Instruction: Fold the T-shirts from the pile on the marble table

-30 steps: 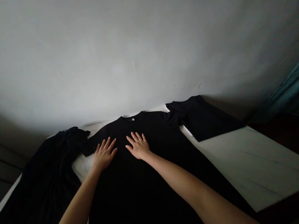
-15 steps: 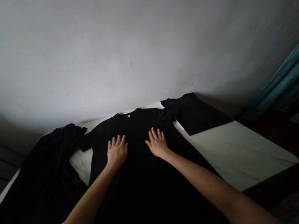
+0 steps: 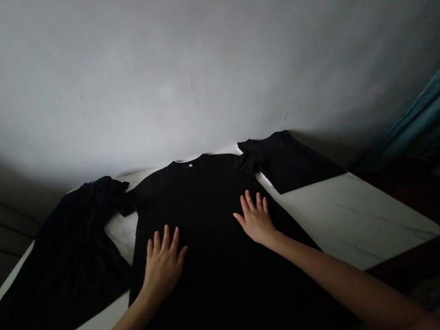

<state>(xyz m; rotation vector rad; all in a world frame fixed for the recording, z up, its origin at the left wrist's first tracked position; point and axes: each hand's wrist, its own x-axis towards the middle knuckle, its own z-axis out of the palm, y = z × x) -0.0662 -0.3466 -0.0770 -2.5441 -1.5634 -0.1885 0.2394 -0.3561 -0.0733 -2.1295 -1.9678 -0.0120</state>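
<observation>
A black T-shirt (image 3: 205, 206) lies spread out in front of me, its neckline with a small white label at the far end by the wall. My left hand (image 3: 163, 260) rests palm down on the left part of its body, fingers spread. On the right side, slightly farther up, my right hand (image 3: 256, 217) is also flat on the cloth with its fingers apart. Neither hand grips anything. The lower part of the shirt is too dark to make out.
The shirt lies on a white marble-patterned table (image 3: 361, 221) against a pale wall (image 3: 189, 70). Rumpled dark cloth (image 3: 62, 271) covers the table's left side. A folded black garment (image 3: 294, 162) lies at the back right, touching the sleeve. A teal curtain (image 3: 425, 101) hangs at right.
Both hands have slid toward me and apart over the shirt, the left one farther down. The shirt itself looks the same, apart from a slight camera shift.
</observation>
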